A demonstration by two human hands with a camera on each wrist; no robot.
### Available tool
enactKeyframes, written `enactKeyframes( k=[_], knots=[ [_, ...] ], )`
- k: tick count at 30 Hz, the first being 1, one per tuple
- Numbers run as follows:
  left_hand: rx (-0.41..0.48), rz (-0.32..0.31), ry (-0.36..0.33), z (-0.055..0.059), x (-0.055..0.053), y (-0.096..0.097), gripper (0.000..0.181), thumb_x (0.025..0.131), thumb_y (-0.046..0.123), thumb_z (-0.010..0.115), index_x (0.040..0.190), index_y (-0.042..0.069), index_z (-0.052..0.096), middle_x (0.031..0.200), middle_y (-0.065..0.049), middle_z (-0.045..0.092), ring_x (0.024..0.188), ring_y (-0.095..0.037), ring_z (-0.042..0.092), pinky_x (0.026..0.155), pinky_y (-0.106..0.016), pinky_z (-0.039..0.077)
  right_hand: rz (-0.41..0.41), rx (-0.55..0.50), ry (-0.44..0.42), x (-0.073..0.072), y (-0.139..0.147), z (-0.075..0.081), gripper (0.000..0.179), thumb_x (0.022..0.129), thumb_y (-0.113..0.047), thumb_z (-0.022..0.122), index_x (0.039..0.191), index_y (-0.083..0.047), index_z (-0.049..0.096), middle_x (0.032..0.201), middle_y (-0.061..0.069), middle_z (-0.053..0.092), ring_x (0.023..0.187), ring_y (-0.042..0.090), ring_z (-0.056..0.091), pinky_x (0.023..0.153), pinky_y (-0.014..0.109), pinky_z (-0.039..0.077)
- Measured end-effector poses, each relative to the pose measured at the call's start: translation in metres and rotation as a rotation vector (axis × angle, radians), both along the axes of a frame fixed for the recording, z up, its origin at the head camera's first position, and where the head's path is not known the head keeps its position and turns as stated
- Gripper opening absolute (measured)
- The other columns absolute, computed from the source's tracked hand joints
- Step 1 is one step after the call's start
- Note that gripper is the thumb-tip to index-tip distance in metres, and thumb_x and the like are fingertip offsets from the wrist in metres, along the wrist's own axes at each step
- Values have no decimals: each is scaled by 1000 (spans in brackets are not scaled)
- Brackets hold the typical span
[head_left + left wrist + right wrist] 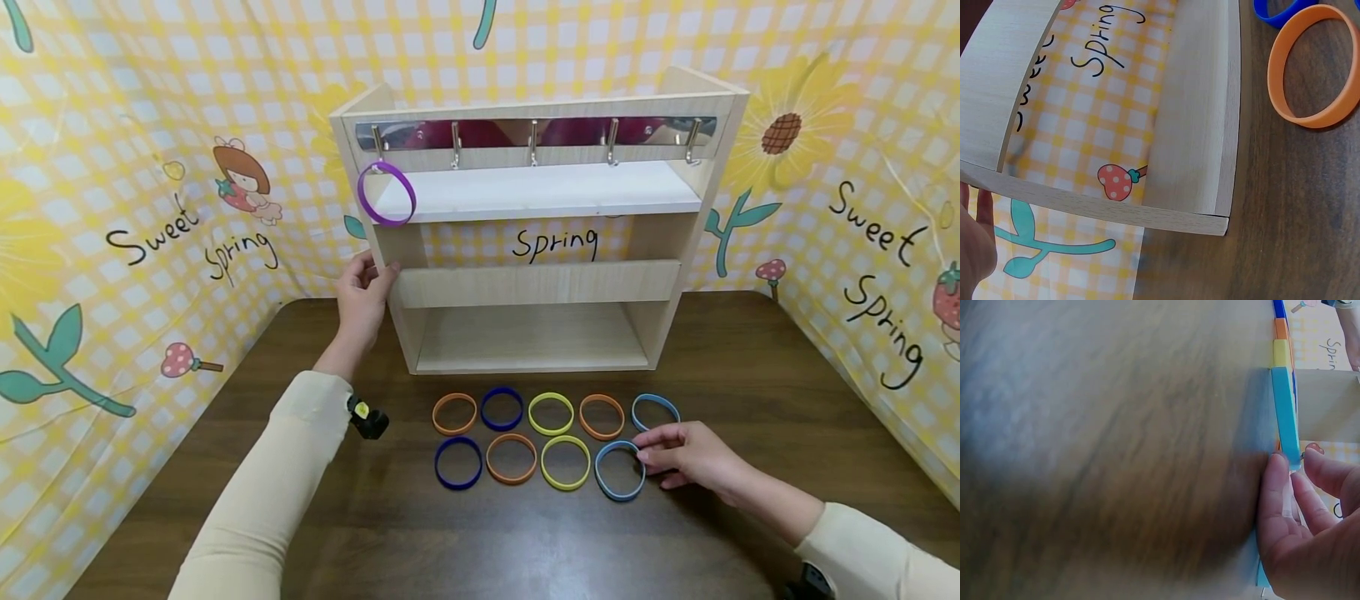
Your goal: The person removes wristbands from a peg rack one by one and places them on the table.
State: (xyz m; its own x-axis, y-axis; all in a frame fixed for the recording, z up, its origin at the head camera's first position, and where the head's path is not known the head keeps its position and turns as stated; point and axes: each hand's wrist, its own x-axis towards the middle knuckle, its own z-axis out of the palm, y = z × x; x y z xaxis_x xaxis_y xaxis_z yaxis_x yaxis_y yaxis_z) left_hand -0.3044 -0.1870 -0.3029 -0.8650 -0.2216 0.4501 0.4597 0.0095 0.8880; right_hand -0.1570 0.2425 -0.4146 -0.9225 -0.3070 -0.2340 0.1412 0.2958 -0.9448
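My right hand (692, 460) pinches the right edge of the front light blue wristband (619, 497) between thumb and fingertips. In the right wrist view that light blue band (1284, 412) tilts slightly, its near end between the fingers. A second light blue wristband (656, 397) lies just behind, partly covered by the hand. My left hand (360, 302) grips the left side panel of the wooden shelf (536, 285), thumb at the front edge. From the shelf's leftmost hook (378, 143) hangs a purple wristband (387, 222).
Two rows of wristbands lie before the shelf: orange (454, 432), dark blue (458, 486) and yellow (566, 487) ones left of the light blue pair. Several more hooks (533, 142) line the metal strip. A checked cloth (285, 50) surrounds the brown table (390, 533).
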Motion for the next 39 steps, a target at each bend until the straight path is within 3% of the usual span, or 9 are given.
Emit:
enactKeyframes(
  k=[5,9,16,20,26,33,39],
  knots=[
    [-6,7,-8,0,1,0,30,89,6,66,117,-3,62,92,0,62,88,-12,57,74,-22,49,-4,26,10,1,1,2,37,91,-9,67,118,14,59,94,11,70,84,21,67,67,39,57],
    [-5,1,-2,-1,0,-1,36,89,6,66,121,-9,58,93,0,61,89,-12,57,74,-22,49,-5,34,15,-1,4,4,37,91,-10,67,119,13,59,96,12,70,85,23,68,68,41,57],
    [10,16,10,-15,-19,-7,38,89,8,68,122,-8,59,96,-1,61,91,-13,57,75,-23,49,-20,9,51,-7,1,16,43,91,-12,69,122,15,56,106,19,67,91,29,68,73,43,57],
    [5,32,17,-18,-24,-7,34,89,9,68,120,-3,62,98,-3,61,92,-14,58,76,-23,49,-40,-3,77,-13,-5,26,45,91,-15,69,123,13,56,108,20,66,93,30,68,73,41,57],
    [16,32,12,-18,-23,-7,32,88,9,68,119,1,64,96,-1,61,91,-13,57,74,-22,49,-70,-40,146,-26,-17,42,43,90,-16,70,121,12,58,100,18,69,91,28,68,72,37,57],
    [-3,3,33,-1,-2,2,33,89,4,65,118,-11,59,88,3,61,84,-10,58,71,-21,48,-73,-113,223,-41,-34,66,39,91,-13,70,120,10,59,98,8,70,91,21,68,73,35,57],
    [22,13,29,-15,-19,-7,37,89,7,68,121,-9,59,91,1,62,86,-11,58,71,-22,49,-86,-166,281,-52,-51,85,33,91,-11,69,118,8,61,96,3,70,89,19,69,73,34,57]
  ],
)
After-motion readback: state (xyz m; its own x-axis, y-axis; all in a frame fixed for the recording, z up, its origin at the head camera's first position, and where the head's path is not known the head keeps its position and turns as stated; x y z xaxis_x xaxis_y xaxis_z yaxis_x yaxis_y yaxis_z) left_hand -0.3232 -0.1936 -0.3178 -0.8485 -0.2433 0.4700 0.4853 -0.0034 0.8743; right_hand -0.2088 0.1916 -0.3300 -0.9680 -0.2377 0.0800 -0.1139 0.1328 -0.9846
